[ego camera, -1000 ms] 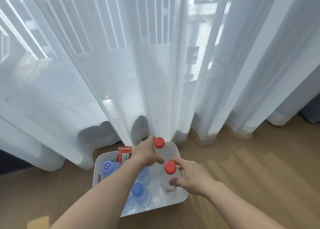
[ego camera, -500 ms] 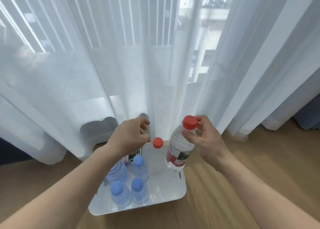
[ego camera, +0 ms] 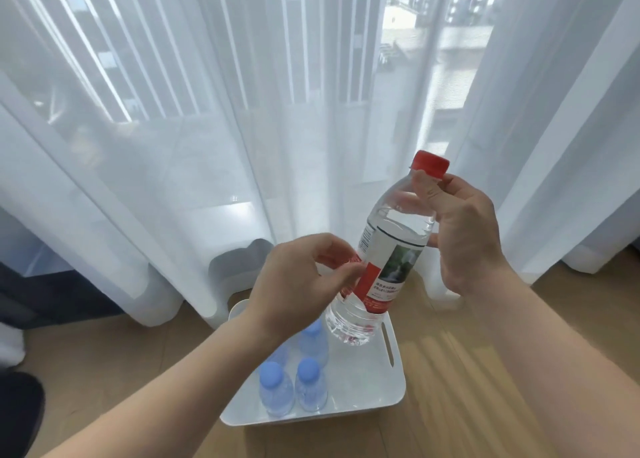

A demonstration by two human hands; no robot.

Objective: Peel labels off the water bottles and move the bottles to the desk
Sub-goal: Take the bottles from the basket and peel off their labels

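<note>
You held one red-capped water bottle (ego camera: 398,236) above the white bin (ego camera: 388,393), tilted with its cap (ego camera: 430,162) up and to the right. Your right hand (ego camera: 464,236) gripped the bottle's neck and shoulder, its fingers (ego camera: 427,189) wrapped just below the cap. Your left hand (ego camera: 298,284) was at the lower left of the bottle, its fingers (ego camera: 341,273) pinching the edge of the red-and-white label (ego camera: 384,274), a flap of which stood away from the bottle wall beside the thumb. One label was on this bottle.

The bin stood on the wooden floor (ego camera: 485,371) against the sheer white curtain (ego camera: 242,111). Three blue-capped bottles (ego camera: 277,392) were countable inside it, upright and grouped at its left half; your left forearm hid part of that area, so a further bottle could not be ruled out. The bin's right half was bare.
</note>
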